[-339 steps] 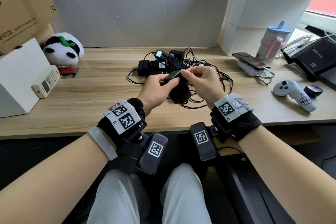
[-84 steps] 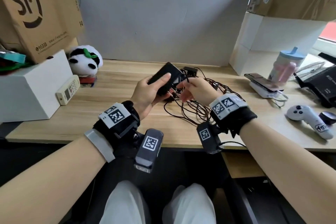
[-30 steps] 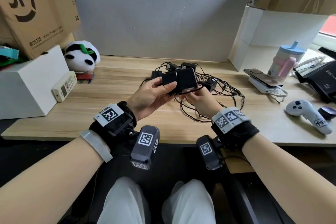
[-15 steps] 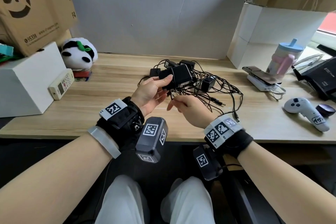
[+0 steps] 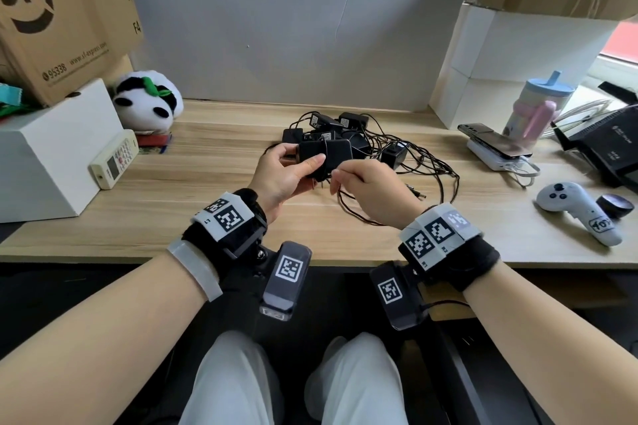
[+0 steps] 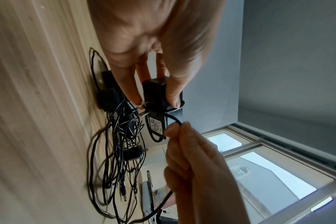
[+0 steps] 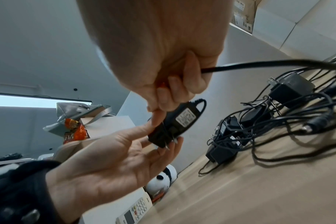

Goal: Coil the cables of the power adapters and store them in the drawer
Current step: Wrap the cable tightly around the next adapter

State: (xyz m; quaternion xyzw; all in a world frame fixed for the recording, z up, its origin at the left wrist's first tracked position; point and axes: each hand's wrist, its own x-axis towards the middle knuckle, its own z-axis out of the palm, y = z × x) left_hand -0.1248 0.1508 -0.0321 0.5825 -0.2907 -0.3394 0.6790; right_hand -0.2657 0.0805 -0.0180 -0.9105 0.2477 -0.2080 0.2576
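My left hand [image 5: 286, 172] holds a black power adapter [image 5: 324, 157] above the desk, thumb on top and fingers underneath; its prongs show in the left wrist view [image 6: 144, 113]. One turn of its thin black cable [image 6: 175, 119] lies round the adapter body [image 7: 182, 121]. My right hand [image 5: 366, 190] pinches that cable just right of the adapter, and the rest trails down [image 5: 348, 207] to the desk. A pile of several more black adapters [image 5: 331, 128] with tangled cables [image 5: 428, 169] lies behind. No drawer is in view.
A wooden desk [image 5: 193, 203] carries a white box [image 5: 51, 148], a remote [image 5: 114, 159] and a panda plush [image 5: 148, 103] at left. At right lie a phone on a power bank [image 5: 493, 145], a cup [image 5: 538, 107], a white controller [image 5: 580, 207] and a black router [image 5: 607, 145].
My right hand has risen from below the adapter to its right side, bringing the cable round the body. The left hand has kept its hold and turned the adapter flatter.
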